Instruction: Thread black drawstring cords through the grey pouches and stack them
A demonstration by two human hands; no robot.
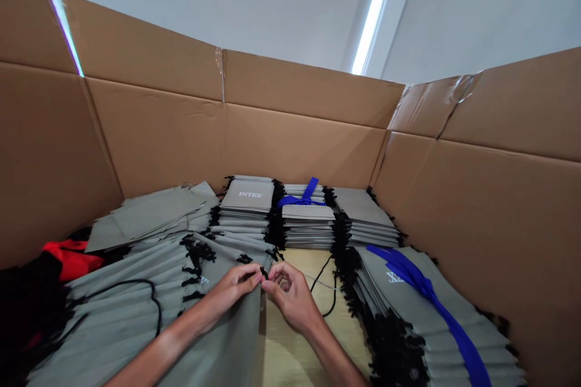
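Observation:
My left hand [233,289] and my right hand [290,293] meet low in the middle, both pinching the black drawstring [327,290] at the top corner of a grey fabric pouch [227,338] that lies under my left forearm. The cord loops away to the right over a tan surface [290,357]. Fanned grey pouches [136,296] with black cords lie to the left of my hands.
Tall cardboard walls [272,145] enclose the area. At the back stand stacks of grey pouches, one printed INTEX [249,196], one tied with a blue ribbon [302,196]. Another blue-ribboned stack [431,308] fans out on the right. Red and black fabric [68,257] lies at far left.

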